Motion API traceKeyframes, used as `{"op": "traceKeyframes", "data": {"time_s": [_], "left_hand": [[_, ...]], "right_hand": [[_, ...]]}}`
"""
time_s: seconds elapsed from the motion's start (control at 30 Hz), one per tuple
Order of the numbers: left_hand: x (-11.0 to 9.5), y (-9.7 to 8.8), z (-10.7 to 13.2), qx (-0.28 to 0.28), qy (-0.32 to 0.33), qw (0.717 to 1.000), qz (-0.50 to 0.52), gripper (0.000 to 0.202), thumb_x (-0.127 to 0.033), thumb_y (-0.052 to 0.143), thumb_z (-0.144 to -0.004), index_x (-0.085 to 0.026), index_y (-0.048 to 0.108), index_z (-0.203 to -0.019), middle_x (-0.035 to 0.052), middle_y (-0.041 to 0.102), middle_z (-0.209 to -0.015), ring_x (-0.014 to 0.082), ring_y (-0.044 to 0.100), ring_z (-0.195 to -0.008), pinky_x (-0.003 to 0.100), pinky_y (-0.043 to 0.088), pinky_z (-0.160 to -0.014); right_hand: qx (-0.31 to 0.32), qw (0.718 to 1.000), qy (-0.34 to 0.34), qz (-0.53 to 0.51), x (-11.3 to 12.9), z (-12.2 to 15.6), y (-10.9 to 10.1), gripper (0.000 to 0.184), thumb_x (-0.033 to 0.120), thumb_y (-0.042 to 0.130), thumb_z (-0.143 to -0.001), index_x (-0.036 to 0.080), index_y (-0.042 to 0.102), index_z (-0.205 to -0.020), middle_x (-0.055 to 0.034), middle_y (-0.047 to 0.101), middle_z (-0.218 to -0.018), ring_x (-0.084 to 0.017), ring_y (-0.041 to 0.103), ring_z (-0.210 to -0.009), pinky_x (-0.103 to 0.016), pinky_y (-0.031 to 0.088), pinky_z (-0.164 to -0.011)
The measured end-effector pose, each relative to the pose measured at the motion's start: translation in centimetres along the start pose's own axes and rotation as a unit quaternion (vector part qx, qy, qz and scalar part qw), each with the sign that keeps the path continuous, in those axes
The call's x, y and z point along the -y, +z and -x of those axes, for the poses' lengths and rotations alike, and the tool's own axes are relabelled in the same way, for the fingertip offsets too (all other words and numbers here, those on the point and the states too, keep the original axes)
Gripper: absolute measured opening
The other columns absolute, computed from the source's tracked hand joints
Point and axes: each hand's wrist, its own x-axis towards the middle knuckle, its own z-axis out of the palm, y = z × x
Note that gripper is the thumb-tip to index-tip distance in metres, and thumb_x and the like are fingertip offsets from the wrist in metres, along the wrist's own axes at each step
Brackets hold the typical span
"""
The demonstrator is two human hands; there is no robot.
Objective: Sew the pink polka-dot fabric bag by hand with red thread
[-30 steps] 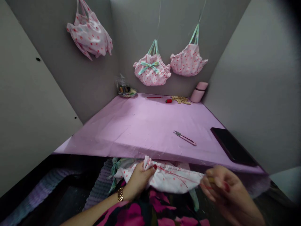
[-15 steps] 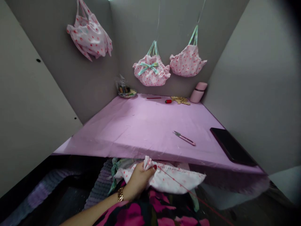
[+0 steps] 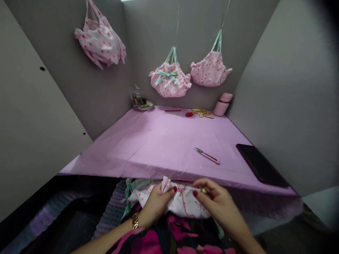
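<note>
White cloth with pink dots (image 3: 182, 204) lies over my lap at the table's front edge, its upper edge gathered. My left hand (image 3: 158, 199) is closed on the gathered left part, thumb on top. At the right part of that edge, my right hand (image 3: 215, 199) has its thumb over the front and curled fingers behind, gripping the cloth. A red thread (image 3: 184, 203) hangs in a loose loop down the cloth between both hands. No needle can be made out. Green ties (image 3: 129, 188) hang at the cloth's left side.
On the pink-covered table (image 3: 159, 141) lie thread snips (image 3: 207, 156), a dark tablet or phone (image 3: 261, 164), a red spool (image 3: 189, 114), a thin red stick (image 3: 172, 110) and beige pieces (image 3: 202, 113). A pink flask (image 3: 222, 104) and a basket (image 3: 143, 106) stand behind. Dotted garments (image 3: 171, 83) hang above.
My right hand has come into view and onto the cloth's right part. The red thread, taut toward the lower right before, now hangs slack. My left hand keeps its grip.
</note>
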Motion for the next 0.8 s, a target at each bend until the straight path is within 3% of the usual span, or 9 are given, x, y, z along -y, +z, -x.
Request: {"op": "traceKeyframes", "data": {"time_s": [0.1,0.23,0.47,0.63,0.8], "left_hand": [[-0.4,0.1,0.2,0.008,-0.005,1.000,-0.006,0.023,-0.034,0.062,-0.063,-0.014,0.052,-0.066,-0.0015,0.051,-0.059,0.0103,0.043,-0.052,0.022,0.034,-0.053],[-0.2,0.0,0.1,0.011,0.001,1.000,-0.016,0.022,-0.034,0.062,-0.064,-0.014,0.052,-0.066,-0.0023,0.049,-0.058,0.0095,0.041,-0.052,0.022,0.032,-0.052],[0.1,-0.2,0.0,0.003,-0.001,1.000,-0.016,0.021,-0.034,0.061,-0.065,-0.014,0.053,-0.069,-0.0007,0.053,-0.063,0.0115,0.044,-0.056,0.023,0.034,-0.056],[0.5,-0.3,-0.2,-0.016,0.006,1.000,-0.005,0.022,-0.035,0.060,-0.066,-0.014,0.055,-0.072,0.0012,0.057,-0.066,0.0132,0.047,-0.058,0.024,0.036,-0.057],[0.9,-0.6,-0.4,-0.024,0.019,1.000,0.000,0.019,-0.030,0.059,-0.068,-0.013,0.055,-0.075,0.0009,0.057,-0.067,0.0124,0.047,-0.058,0.023,0.036,-0.056]], "right_hand": [[0.007,0.996,-0.041,0.078,-0.6,-1.6,2.7,0.013,0.028,0.056,-0.073,0.015,0.058,-0.074,0.0023,0.048,-0.054,-0.010,0.043,-0.049,-0.019,0.031,-0.045],[0.021,0.993,-0.074,0.093,-1.0,-1.9,3.2,0.020,0.029,0.049,-0.079,0.014,0.056,-0.067,0.0011,0.049,-0.056,-0.011,0.042,-0.052,-0.019,0.031,-0.047],[0.012,0.998,0.022,-0.060,-1.7,-1.2,1.3,0.027,0.038,0.055,-0.077,0.014,0.050,-0.066,0.0049,0.035,-0.053,-0.006,0.028,-0.045,-0.017,0.023,-0.041],[0.073,0.961,0.093,-0.251,-1.5,-0.5,0.9,0.026,0.037,0.060,-0.074,0.015,0.048,-0.069,0.0087,0.028,-0.046,-0.004,0.019,-0.039,-0.015,0.020,-0.038],[0.076,0.938,0.096,-0.325,-0.8,-0.1,-0.3,0.027,0.034,0.065,-0.071,0.015,0.048,-0.065,0.0101,0.024,-0.045,-0.002,0.014,-0.037,-0.014,0.025,-0.038]]}}
